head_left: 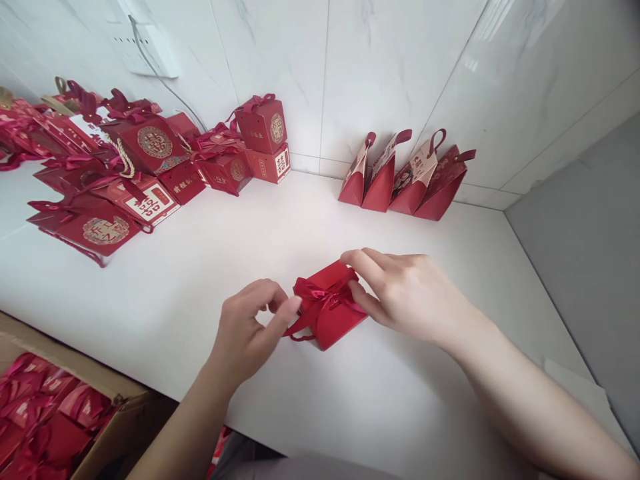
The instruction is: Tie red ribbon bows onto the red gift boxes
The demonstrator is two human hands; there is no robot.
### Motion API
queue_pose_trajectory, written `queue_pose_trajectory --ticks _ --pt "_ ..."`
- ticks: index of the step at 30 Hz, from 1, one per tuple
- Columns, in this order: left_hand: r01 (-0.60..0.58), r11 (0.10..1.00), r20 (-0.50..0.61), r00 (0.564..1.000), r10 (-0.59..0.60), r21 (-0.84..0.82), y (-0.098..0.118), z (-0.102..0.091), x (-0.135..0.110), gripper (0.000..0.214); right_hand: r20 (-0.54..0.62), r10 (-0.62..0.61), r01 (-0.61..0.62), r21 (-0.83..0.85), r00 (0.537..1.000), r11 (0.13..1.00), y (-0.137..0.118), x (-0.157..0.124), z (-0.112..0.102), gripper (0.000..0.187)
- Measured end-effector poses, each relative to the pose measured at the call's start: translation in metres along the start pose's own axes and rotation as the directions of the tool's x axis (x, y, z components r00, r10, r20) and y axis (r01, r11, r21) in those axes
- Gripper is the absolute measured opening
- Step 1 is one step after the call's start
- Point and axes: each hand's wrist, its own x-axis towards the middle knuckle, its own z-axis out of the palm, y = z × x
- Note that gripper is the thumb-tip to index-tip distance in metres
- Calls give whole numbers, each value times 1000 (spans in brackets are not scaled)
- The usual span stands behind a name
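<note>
A small, flat-sided, bright red paper box [345, 325] tied with a shiny crimson satin ribbon bow [330, 297] lies on the white tabletop [200, 293] between the hands. The left hand [253, 327] is loosely curled, thumb and forefinger nearly together at the bow's left side; whether they pinch ribbon, I cannot tell. The right hand [407, 293] is half open, its bent fingers at the box's right end; its grip is unclear. Behind, four red, wedge-shaped paper boxes [377, 192] stand by the wall.
</note>
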Motion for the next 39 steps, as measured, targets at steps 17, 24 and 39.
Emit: queue_pose_trajectory --ticks 17,24,39 --pt "445 833 466 844 -267 -328 -1 15 -11 39 0 64 -62 -227 998 972 -1 5 20 23" --pt "379 847 451 872 -192 -373 -3 18 -13 36 347 329 -306 -121 878 944 0 13 15 30" --pt "443 774 489 849 -200 -453 -9 20 -14 35 415 389 -498 194 822 845 5 16 19 40"
